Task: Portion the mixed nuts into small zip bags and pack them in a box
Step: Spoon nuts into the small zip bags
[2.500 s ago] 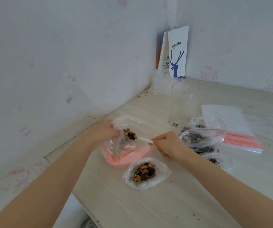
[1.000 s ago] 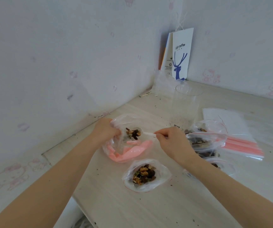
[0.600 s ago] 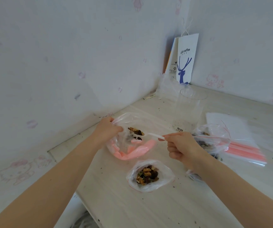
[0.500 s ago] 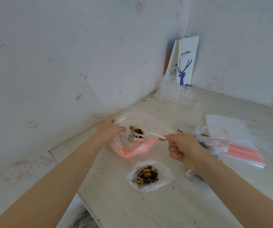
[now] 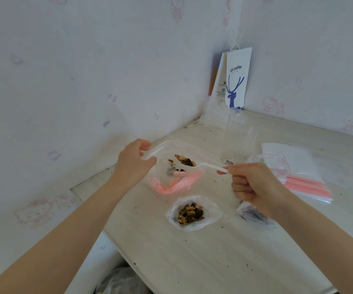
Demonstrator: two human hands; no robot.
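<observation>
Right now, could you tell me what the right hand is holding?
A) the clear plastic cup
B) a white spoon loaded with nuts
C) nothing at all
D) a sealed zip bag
B: the right hand pinches the handle of the white spoon, whose bowl carries nuts over the open zip bag gripped by the left hand.

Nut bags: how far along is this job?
One small bag sits filled but open. In hand: the left hand holds a larger bag by its mouth while the right hand has a spoon carrying nuts over it. Left: sealing, the stack of empty bags, and boxing; no box shows.
</observation>
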